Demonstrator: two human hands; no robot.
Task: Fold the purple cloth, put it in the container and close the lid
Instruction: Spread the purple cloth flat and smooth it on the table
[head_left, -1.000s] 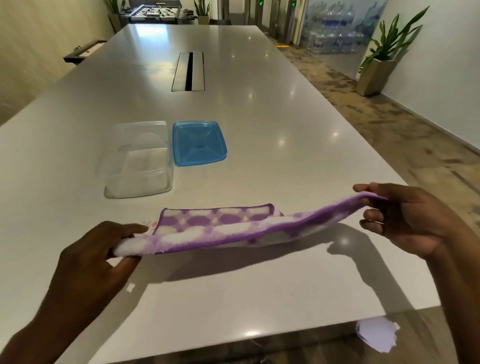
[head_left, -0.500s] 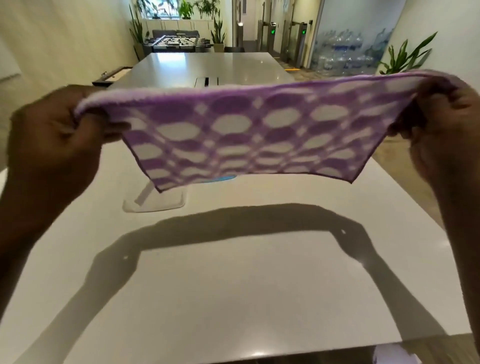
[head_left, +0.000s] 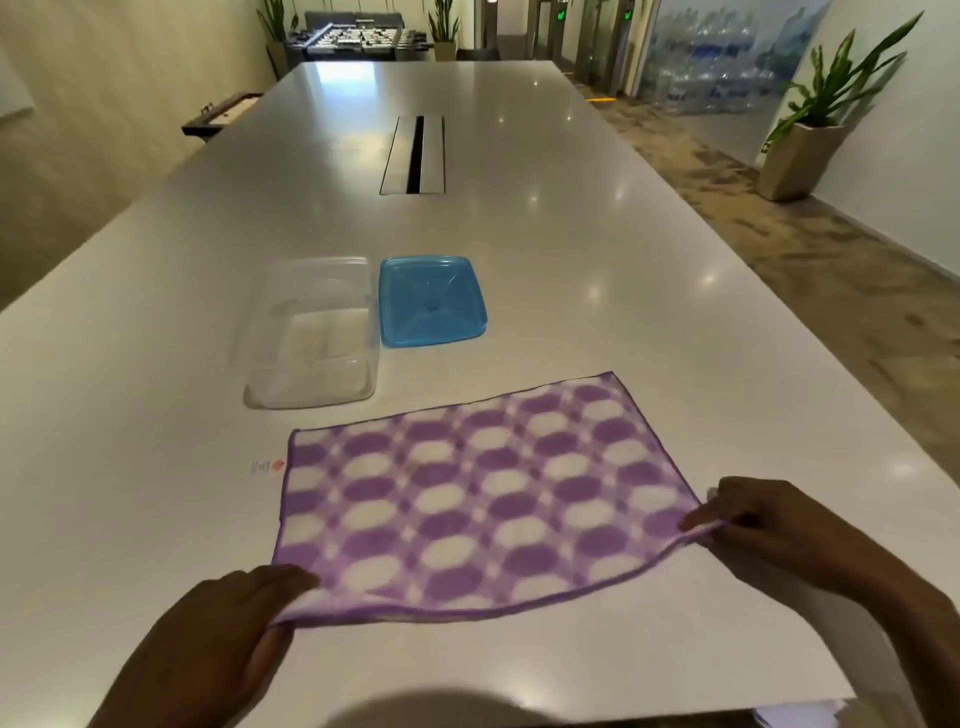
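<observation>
The purple and white patterned cloth (head_left: 478, 499) lies spread flat and unfolded on the white table (head_left: 571, 260). My left hand (head_left: 228, 629) pinches its near left corner. My right hand (head_left: 769, 530) pinches the near right corner, lifting that edge slightly. Beyond the cloth stands the clear plastic container (head_left: 311, 338), open and with nothing in it. The blue lid (head_left: 431, 299) lies flat on the table just to the container's right.
A small white tag (head_left: 266, 466) sticks out at the cloth's left edge. A cable slot (head_left: 414, 155) is set in the table's middle. Some white paper (head_left: 800, 714) shows below the table's near right corner. A potted plant (head_left: 800, 150) stands on the floor at right.
Both hands lifted the cloth, held it stretched in the air half a second ago, and have now laid it down flat on the table, still holding its near corners.
</observation>
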